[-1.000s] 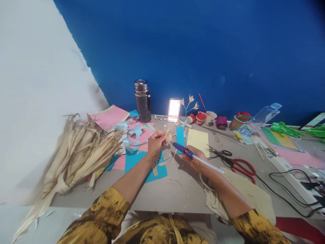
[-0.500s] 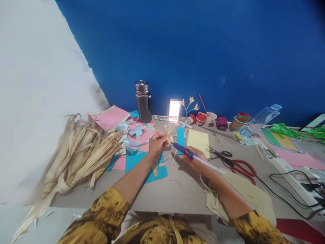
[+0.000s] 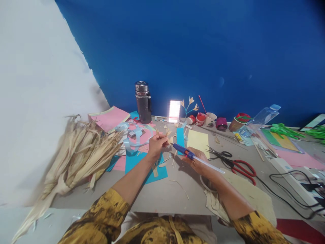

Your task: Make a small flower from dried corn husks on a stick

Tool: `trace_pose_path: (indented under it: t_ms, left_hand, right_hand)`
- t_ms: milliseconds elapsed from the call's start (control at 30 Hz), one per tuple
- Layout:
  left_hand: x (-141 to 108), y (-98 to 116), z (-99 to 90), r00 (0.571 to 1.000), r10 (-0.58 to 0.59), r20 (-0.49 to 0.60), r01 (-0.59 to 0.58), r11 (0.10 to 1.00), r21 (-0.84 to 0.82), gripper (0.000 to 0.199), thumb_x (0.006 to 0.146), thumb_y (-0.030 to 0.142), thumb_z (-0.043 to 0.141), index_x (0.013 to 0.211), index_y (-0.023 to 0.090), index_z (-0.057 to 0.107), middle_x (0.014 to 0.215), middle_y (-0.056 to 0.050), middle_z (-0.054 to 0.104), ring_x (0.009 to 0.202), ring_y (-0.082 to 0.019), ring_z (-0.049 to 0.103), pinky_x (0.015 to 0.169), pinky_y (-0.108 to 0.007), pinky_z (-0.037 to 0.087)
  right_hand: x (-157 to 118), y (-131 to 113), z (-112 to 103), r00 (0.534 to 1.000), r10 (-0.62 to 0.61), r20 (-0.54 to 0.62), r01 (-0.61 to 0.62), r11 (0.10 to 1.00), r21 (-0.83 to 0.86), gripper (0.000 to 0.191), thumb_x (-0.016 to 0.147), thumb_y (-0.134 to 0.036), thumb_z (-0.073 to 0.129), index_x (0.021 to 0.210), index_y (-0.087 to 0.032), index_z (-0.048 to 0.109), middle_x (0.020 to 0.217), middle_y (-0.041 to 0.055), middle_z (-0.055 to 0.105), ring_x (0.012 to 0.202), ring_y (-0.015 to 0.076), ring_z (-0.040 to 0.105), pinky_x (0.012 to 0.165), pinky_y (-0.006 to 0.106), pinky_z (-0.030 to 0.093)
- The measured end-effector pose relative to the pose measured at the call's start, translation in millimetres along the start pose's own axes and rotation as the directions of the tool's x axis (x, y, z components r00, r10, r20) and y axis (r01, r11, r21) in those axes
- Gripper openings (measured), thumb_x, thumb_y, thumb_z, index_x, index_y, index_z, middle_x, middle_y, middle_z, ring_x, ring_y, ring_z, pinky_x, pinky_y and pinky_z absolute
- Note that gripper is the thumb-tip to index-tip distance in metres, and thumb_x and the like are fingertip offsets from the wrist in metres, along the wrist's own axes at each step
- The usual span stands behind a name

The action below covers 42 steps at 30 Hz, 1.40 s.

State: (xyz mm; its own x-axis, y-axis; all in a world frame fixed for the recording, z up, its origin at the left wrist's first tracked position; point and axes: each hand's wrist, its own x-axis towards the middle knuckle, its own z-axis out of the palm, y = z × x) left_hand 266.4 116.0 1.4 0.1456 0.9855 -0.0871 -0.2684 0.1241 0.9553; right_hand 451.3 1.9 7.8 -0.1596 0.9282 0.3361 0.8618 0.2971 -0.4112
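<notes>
At the nine o'clock side of the left hand [image 3: 156, 145], a large bundle of dried husks [image 3: 73, 159] lies against the white wall [image 3: 38, 84]. A pink sheet [image 3: 110, 117] is at ten o'clock, and a dark flask [image 3: 144, 106] stands upright between eleven and twelve. The left hand pinches a small pale husk flower [image 3: 171, 139] at its fingertips, over the cluttered middle of the table [image 3: 177, 200]. Next comes the blue glue gun [image 3: 181, 149], its nozzle pointing toward ten o'clock at the flower; whether they touch, I cannot tell. The right hand [image 3: 196, 159] is wrapped around the gun. From that hand, a yellow sheet [image 3: 199, 138] lies at twelve o'clock, red-handled scissors [image 3: 245, 166] at three, a clear bottle [image 3: 264, 118] at two, and, farthest right, a white power strip [image 3: 289, 174] past three.
</notes>
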Motion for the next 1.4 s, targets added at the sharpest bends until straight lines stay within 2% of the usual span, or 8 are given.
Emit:
trace_pose_path:
  t_ms: [400, 667, 1133, 1400]
  left_hand:
    - [1.6, 0.7, -0.9, 0.999, -0.029, 0.017, 0.030, 0.999, -0.040, 0.019, 0.058, 0.025, 0.075, 0.068, 0.015, 0.062, 0.050, 0.001, 0.060, 0.048, -0.012, 0.056, 0.050, -0.024, 0.041]
    - [0.8, 0.4, -1.3, 0.999, -0.026, 0.027, 0.028, 0.999, -0.043, 0.019, 0.057, 0.025, 0.076, 0.067, 0.015, 0.063, 0.051, 0.001, 0.060, 0.048, -0.011, 0.055, 0.051, -0.024, 0.041]
    - [0.7, 2.7, 0.7, 0.999, -0.023, 0.026, 0.024, 0.998, -0.058, 0.018, 0.056, 0.025, 0.075, 0.065, 0.015, 0.062, 0.051, 0.001, 0.060, 0.048, -0.011, 0.055, 0.052, -0.024, 0.042]
    - [-0.4, 2.8, 1.1, 0.999, -0.014, 0.035, 0.016, 0.998, -0.059, 0.019, 0.057, 0.026, 0.076, 0.066, 0.015, 0.063, 0.052, 0.001, 0.059, 0.049, -0.011, 0.055, 0.053, -0.024, 0.043]
  right_hand:
    - [-0.6, 0.4, -0.9, 0.998, 0.062, 0.005, -0.062, 0.998, -0.012, 0.045, 0.093, -0.061, 0.044, 0.076, -0.021, 0.052, 0.068, 0.0029, 0.059, 0.059, 0.0158, 0.049, 0.055, 0.026, 0.028]
    - [-0.3, -5.0, -4.4, 0.997, 0.068, 0.047, -0.068, 0.998, 0.013, 0.046, 0.093, -0.062, 0.043, 0.076, -0.020, 0.051, 0.066, 0.0033, 0.059, 0.057, 0.0157, 0.048, 0.054, 0.027, 0.028]
    - [-0.6, -5.2, -6.2, 0.997, 0.058, 0.044, -0.058, 0.998, 0.004, 0.038, 0.095, -0.054, 0.045, 0.077, -0.021, 0.052, 0.067, 0.0037, 0.057, 0.060, 0.0180, 0.050, 0.056, 0.030, 0.029]
    - [-2.6, -2.9, -5.1, 0.994, 0.078, 0.070, -0.078, 0.997, -0.005, 0.045, 0.093, -0.063, 0.042, 0.079, -0.022, 0.053, 0.067, 0.0020, 0.059, 0.060, 0.0173, 0.053, 0.056, 0.028, 0.027]
